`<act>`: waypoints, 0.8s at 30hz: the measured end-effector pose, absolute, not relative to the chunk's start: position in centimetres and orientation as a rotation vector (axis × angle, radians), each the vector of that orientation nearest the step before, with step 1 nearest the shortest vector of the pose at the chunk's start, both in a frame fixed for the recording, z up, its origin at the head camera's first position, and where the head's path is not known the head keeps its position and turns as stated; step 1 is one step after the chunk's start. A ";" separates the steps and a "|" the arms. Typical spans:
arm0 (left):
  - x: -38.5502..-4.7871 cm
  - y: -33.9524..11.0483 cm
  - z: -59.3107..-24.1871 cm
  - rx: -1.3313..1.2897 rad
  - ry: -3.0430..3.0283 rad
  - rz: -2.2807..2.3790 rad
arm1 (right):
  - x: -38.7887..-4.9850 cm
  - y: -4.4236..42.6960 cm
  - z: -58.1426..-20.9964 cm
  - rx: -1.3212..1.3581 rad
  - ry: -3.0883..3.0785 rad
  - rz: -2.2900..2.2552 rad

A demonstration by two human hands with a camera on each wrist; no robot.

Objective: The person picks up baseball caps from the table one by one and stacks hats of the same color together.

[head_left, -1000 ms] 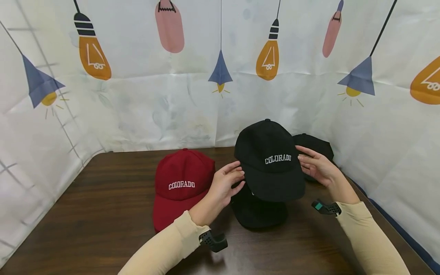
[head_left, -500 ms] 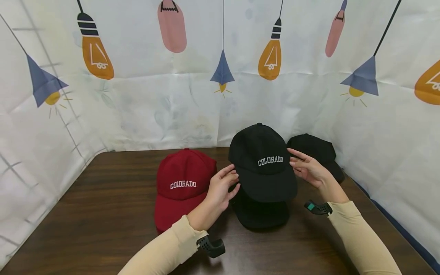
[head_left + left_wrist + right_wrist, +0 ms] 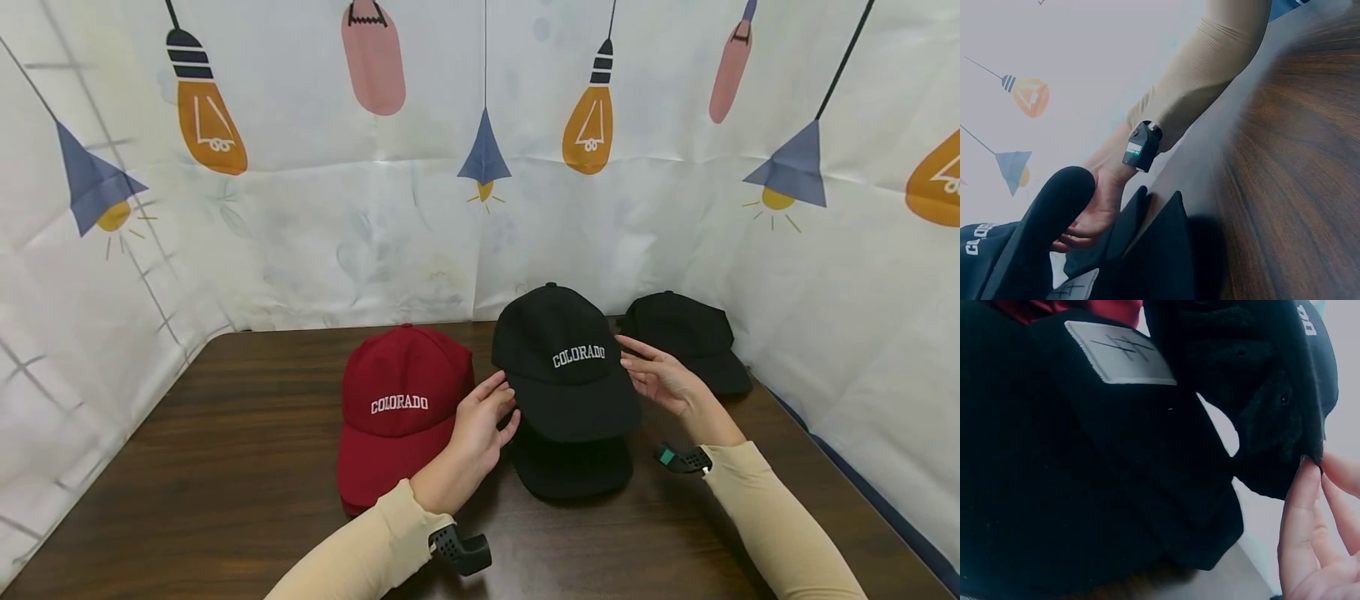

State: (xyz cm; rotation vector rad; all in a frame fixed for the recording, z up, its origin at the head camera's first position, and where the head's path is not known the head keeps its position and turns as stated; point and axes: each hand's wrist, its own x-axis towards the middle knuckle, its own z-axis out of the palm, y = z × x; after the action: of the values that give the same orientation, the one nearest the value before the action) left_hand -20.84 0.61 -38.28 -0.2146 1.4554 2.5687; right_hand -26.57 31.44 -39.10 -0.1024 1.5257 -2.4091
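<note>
Both hands hold a black baseball cap (image 3: 558,329) with white COLORADO lettering, tilted up above another black cap (image 3: 573,468). The left hand (image 3: 477,421) holds its left edge, with fingertips and thumb at the rim. On the opposite edge is the right hand (image 3: 671,387); the right wrist view shows its thumb and fingers (image 3: 1300,506) pinching the brim's side. The lower cap bears a white patch (image 3: 1124,353) with dark stitched lines, hidden in the head view by the held cap. In the left wrist view the right hand (image 3: 1100,209) shows behind the held brim.
A red COLORADO cap (image 3: 405,375) sits just left of the left hand, on the dark wooden table (image 3: 225,467). Another black cap (image 3: 678,333) lies at the back right. A printed white curtain (image 3: 315,233) encloses the table's back and sides.
The held black cap has come down and left, nearer the lower cap. The right hand has moved left and slightly down with it; the left hand has shifted slightly. The red cap stays put.
</note>
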 end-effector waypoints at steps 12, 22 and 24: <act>-21.0 0.4 -39.4 -0.280 1.404 2.581 | -26.9 30.8 -40.3 -0.085 1.533 -2.391; -21.2 0.3 -39.6 -0.345 1.380 2.605 | -27.1 30.5 -40.9 -0.068 1.539 -2.383; -21.3 0.3 -39.6 -0.355 1.380 2.609 | -27.2 30.3 -41.0 -0.063 1.551 -2.388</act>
State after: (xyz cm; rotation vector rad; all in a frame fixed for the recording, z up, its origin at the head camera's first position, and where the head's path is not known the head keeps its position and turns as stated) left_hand -21.27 0.34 -39.60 -0.3547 1.3800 2.6085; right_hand -27.22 30.27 -41.04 -0.0632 1.5510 -2.3875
